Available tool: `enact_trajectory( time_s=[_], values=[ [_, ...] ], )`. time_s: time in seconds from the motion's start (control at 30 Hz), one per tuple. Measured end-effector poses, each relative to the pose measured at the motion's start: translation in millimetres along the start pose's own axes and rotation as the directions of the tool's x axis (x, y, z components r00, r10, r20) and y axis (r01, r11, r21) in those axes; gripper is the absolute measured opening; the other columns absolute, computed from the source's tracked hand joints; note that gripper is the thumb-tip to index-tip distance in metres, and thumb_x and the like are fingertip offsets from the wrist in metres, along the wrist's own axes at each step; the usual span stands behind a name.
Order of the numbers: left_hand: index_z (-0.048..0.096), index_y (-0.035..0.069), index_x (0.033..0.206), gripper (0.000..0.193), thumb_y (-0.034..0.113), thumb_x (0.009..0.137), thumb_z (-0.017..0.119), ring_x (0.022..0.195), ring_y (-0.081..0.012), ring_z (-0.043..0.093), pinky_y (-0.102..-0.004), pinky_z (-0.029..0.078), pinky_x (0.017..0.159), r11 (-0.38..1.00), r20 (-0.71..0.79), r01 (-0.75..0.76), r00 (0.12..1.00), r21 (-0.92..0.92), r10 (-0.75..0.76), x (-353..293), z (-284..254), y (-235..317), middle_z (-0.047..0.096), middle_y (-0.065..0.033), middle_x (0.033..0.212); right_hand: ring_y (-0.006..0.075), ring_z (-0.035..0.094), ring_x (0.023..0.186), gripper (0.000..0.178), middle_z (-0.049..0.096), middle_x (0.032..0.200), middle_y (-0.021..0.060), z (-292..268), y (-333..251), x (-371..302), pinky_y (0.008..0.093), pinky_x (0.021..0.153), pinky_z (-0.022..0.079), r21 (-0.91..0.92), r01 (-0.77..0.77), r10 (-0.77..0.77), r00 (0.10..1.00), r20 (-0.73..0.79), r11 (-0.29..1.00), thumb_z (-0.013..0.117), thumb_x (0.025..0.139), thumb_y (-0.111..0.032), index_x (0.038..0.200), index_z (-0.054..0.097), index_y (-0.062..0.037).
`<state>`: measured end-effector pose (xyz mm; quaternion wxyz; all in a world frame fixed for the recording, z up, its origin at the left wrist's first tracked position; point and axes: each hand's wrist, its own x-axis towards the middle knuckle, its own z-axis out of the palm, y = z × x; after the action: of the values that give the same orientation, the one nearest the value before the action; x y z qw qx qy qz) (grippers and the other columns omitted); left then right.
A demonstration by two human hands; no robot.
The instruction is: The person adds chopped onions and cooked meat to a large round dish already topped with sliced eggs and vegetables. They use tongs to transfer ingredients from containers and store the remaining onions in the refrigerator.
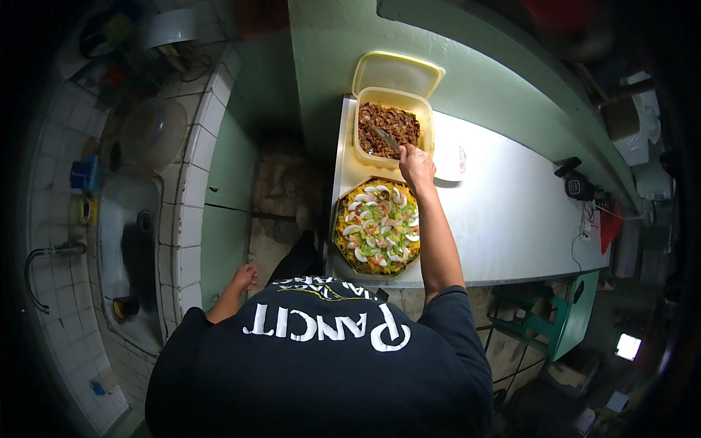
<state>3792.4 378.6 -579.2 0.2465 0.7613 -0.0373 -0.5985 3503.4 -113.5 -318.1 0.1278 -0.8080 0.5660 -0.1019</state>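
Note:
My right hand (418,166) is closed around the handle of a slim metal utensil (387,139). Its far end reaches into chopped brown food (391,125) that fills a pale yellow plastic container (428,131); the tip's shape cannot be made out. The container's lid (400,74) stands propped up behind it. Just nearer to me, beside my right forearm, sits a many-sided tray (335,241) of yellow food (347,252) topped with egg slices, chopped greens and orange bits. My left hand (246,276) hangs low beside the counter at left, fingers curled, nothing visible in it.
The white table (504,212) runs right along a green wall. A small white dish (454,162) lies partly behind my right wrist. At the table's far right are a dark device (578,186) and cables. A tiled counter with a sink (131,197) stands left; a green stool (531,314) is below the table.

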Motion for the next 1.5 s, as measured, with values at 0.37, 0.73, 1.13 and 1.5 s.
enact_trajectory(
  time_s=[0.37,0.73,1.13,1.5],
  values=[
    [0.052,0.018,0.124,0.033,0.032,0.095,0.048,0.071,-0.0126,0.053,-0.0289,0.04,0.058,0.999,-0.019,0.048,0.999,-0.01,-0.048,-8,-11,-5,0.057,0.0016,0.092,0.0397,0.063,0.083,0.033,0.066,0.086,0.0196,-20,11,-14,0.0486,0.074,0.048,0.086,-0.104,0.105,0.994,-0.006,0.991,0.048,0.093,-0.037,0.089,0.065,-0.009],
    [0.05,0.019,0.127,0.036,0.035,0.094,0.048,0.077,-0.0136,0.057,-0.0338,0.045,0.066,0.997,0.007,0.015,1.0,0.075,-0.015,-24,8,45,0.06,-0.0004,0.104,0.0385,0.064,0.085,0.035,0.067,0.086,0.0193,7,-11,8,0.0482,0.076,0.05,-0.031,-0.069,0.071,0.997,0.04,0.997,0.052,0.09,-0.037,0.087,0.069,-0.0058],
    [0.05,0.019,0.125,0.033,0.03,0.094,0.046,0.067,-0.0135,0.055,-0.0359,0.043,0.062,0.996,0.012,0.033,0.999,0.089,-0.034,-8,-8,-8,0.058,0.0007,0.091,0.0333,0.068,0.078,0.025,0.069,0.084,0.0157,30,-38,37,0.0463,0.067,0.055,-0.183,0.185,-0.184,0.983,0.023,0.966,0.053,0.09,-0.025,0.084,0.068,-0.0059],
    [0.052,0.009,0.117,0.027,0.017,0.092,0.048,0.078,-0.0168,0.057,-0.0346,0.051,0.067,0.996,-0.053,-0.062,0.996,0.06,0.066,-29,-22,8,0.057,-0.0033,0.09,0.0374,0.066,0.083,0.031,0.068,0.085,0.0191,-33,1,43,0.0476,0.073,0.052,-0.134,-0.074,0.076,0.997,0.006,0.988,0.054,0.089,-0.033,0.088,0.068,-0.0053]
  ],
)
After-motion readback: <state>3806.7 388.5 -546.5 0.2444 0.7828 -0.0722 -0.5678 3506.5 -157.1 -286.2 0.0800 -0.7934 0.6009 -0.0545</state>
